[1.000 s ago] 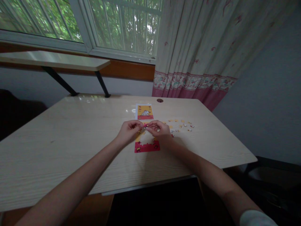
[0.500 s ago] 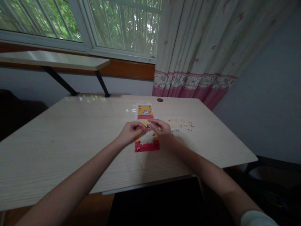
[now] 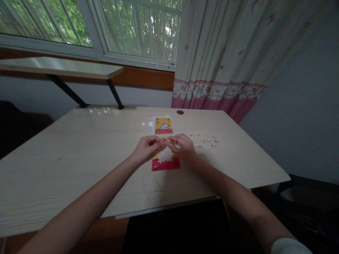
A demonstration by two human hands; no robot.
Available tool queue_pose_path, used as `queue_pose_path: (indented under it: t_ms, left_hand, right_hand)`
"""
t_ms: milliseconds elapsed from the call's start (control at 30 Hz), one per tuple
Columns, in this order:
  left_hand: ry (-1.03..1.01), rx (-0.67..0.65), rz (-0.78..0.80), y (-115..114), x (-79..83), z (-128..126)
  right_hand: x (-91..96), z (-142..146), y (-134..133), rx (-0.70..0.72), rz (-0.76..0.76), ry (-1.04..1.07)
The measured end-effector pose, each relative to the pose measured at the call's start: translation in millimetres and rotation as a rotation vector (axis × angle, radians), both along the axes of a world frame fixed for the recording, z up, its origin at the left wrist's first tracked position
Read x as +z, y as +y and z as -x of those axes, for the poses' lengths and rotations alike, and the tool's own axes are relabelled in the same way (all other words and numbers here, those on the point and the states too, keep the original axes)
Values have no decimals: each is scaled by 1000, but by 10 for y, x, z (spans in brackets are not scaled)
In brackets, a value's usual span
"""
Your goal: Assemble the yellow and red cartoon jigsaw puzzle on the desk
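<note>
Both hands meet over the far part of a jigsaw puzzle (image 3: 165, 165), whose red and yellow border is joined around a bare middle. Small jigsaw pieces (image 3: 165, 139) with red, white and dark print are pinched between my fingertips. My left hand (image 3: 147, 147) grips them from the left, thumb and forefinger together. From the right, my right hand (image 3: 183, 146) closes its fingers on the same small pieces. Just beyond lies a picture card (image 3: 163, 126) with a white dog on yellow and red. My fingers hide part of the puzzle's upper edge.
Several loose jigsaw pieces (image 3: 206, 140) lie scattered on the table (image 3: 92, 151) to the right of my right hand. A raised shelf (image 3: 60, 67) on black legs stands at the back left. A round cable hole (image 3: 180, 112) is near the far edge.
My right hand's fingers have shifted slightly, its forefinger and thumb now lower around the small pieces. The pieces at my fingertips have turned a little. Puzzle border and card are unmoved.
</note>
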State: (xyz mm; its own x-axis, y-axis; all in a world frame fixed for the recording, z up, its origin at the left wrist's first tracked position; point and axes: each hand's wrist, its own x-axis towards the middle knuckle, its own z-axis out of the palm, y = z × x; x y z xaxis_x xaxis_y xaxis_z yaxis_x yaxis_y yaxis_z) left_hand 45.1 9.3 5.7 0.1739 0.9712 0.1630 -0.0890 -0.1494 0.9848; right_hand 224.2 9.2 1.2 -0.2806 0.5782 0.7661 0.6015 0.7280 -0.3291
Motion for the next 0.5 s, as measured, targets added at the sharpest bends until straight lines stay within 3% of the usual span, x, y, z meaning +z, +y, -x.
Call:
queue_pose_path:
  t_ms: [267,400,500]
  left_hand:
    - [101,13,-66,-13,61,40]
    - [167,-5,-94,11,-2,55]
    - [336,-3,-178,50,16,151]
  right_hand:
    - [24,-80,37,33,-160,-52]
    - [48,-89,11,36,-158,-69]
    - [51,-97,-10,56,-100,-47]
